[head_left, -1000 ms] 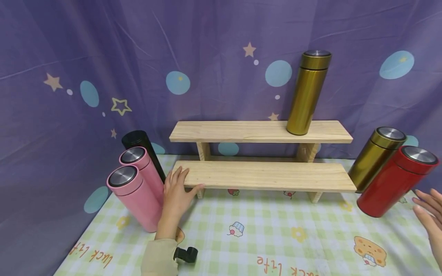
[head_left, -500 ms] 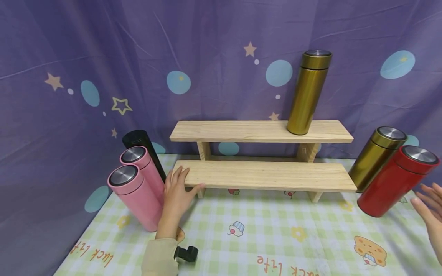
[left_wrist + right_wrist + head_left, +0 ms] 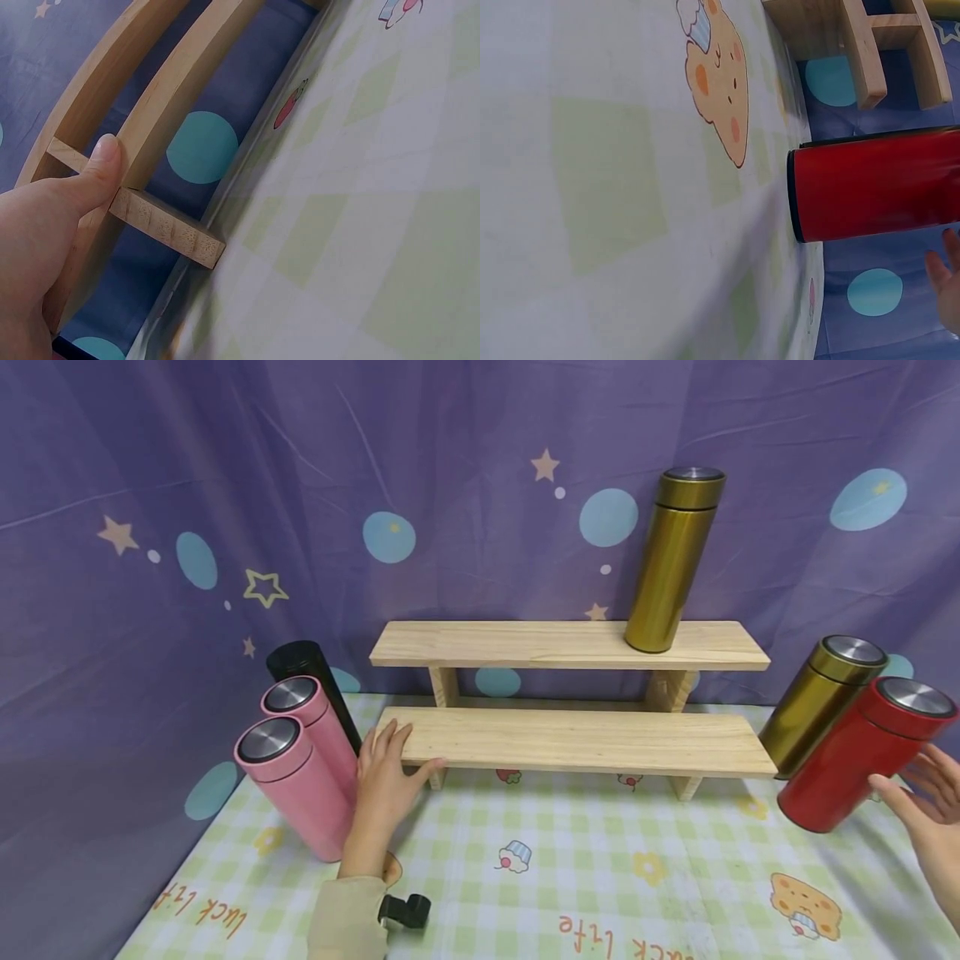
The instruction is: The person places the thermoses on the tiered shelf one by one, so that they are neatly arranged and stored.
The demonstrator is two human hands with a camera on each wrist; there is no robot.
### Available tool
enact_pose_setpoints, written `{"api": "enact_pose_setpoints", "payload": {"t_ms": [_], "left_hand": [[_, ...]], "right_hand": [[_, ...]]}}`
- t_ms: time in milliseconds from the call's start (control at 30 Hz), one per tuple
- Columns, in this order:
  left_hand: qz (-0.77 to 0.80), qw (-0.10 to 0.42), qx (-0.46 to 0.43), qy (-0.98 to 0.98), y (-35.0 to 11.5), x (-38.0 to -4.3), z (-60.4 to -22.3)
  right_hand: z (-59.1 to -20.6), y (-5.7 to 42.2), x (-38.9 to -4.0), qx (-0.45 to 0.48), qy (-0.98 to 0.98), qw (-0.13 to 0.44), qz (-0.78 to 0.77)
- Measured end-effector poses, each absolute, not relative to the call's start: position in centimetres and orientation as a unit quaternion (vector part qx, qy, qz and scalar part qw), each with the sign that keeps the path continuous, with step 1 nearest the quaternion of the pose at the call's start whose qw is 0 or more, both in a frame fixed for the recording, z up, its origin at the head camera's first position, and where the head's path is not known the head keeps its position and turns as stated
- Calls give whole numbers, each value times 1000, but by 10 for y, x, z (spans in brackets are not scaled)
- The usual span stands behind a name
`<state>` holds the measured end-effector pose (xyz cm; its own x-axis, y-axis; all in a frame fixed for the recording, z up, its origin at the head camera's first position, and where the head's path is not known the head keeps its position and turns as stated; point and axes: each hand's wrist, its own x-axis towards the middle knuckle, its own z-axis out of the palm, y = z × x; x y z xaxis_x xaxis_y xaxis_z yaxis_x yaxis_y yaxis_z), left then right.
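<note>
Position of red flask (image 3: pixel 847 760): back-right part of the surface (image 3: pixel 577 835), just in front of the short gold flask (image 3: pixel 817 702) and beyond the right end of the two-tier wooden shelf (image 3: pixel 570 728).
Flask axis: upright on its base; the outward slant in the head view is probably a lens effect, since the neighbouring flasks slant too.
Right grip (image 3: pixel 933 818): just right of the red flask and slightly toward the surface's front edge, thumb toward the near side, fingers toward the far right side. Thumb and fingers stand spread, holding nothing. Fingertips (image 3: pixel 934 267) in the right wrist view are just apart from the red wall; whether the thumb touches it, I cannot tell.
Nearer hand: the right, with the red flask lying to its left, before the gap between thumb and fingers.
Left grip (image 3: pixel 386 777): well apart from the red flask, on the left end of the lower board (image 3: pixel 562 743), fingers resting extended on top, thumb at its front edge.
Upper board (image 3: pixel 495 642): carries a tall gold flask (image 3: pixel 675 572), upright toward its right end.
Left edge of surface: front pink flask (image 3: pixel 300 793), rear pink flask (image 3: pixel 330 743) and black flask (image 3: pixel 311 662) upright nearby, black farthest back.
Backdrop: purple curtain (image 3: pixel 480 443) behind the surface's back edge.
</note>
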<state>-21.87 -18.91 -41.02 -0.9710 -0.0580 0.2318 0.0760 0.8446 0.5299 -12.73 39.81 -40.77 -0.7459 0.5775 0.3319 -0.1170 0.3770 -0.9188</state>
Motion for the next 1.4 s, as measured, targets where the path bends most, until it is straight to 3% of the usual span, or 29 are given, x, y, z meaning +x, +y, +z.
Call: {"api": "enact_pose_setpoints", "payload": {"t_ms": [267,467,633,967,1400], "left_hand": [[-284,124,-6,-951,-188,-218,-410],[-284,133,-7,-949,-189,-218,-412],[-284,129,-8,-950,-189,-219,-411],[-284,142,-11,-948,-188,-218,-412],[-285,134,-8,-949,-189,-219,-412]], "right_hand": [[-436,420,-147,-100,-779,332,523],[-434,418,-148,-72,-793,297,527],[-418,401,-140,-94,-803,257,530],[-424,395,-141,-167,-821,232,494],[-424,395,-142,-161,-822,222,499]]}}
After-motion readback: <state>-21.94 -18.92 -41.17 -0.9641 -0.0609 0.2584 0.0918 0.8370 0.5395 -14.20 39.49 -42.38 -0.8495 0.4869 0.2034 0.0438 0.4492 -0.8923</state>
